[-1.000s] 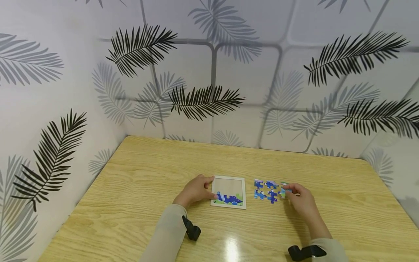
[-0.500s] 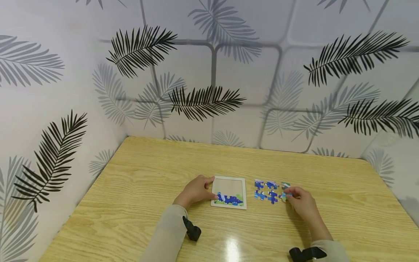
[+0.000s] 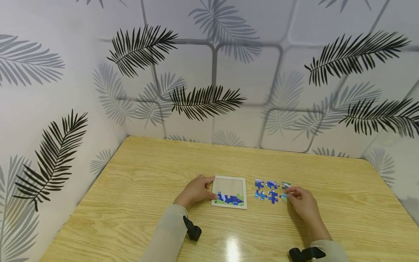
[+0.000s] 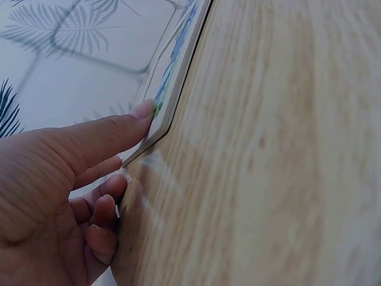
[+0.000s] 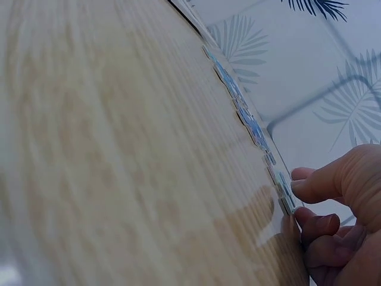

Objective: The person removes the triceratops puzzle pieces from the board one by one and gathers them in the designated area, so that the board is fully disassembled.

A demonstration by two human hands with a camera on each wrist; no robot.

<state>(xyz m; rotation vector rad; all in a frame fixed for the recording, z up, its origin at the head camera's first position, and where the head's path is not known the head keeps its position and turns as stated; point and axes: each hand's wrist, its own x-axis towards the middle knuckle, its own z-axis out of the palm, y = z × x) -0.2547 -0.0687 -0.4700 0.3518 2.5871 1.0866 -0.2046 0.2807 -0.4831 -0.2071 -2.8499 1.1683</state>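
A square, pale-rimmed puzzle tray point(image 3: 229, 207) lies on the table, its lower part filled with blue and green dinosaur pieces and its upper part bare. My left hand point(image 3: 195, 191) grips the tray's left side, the thumb on the near left corner and the index finger at the far one. In the left wrist view the thumb presses the tray rim point(image 4: 177, 95). To the right, my right hand point(image 3: 304, 203) pinches a light blue and green puzzle piece point(image 3: 284, 197) at table level. The fingers hide part of that piece.
Several loose puzzle pieces point(image 3: 272, 196) lie in two rows between tray and right hand. A green-and-white piece point(image 3: 286, 185) sits just beyond the right fingertips. The wooden table point(image 3: 147, 163) meets a leaf-patterned wall point(image 3: 242, 83) at the back.
My right hand has shifted slightly nearer and to the right with its piece, uncovering more of the green-and-white piece behind. The left hand and tray have stayed put.
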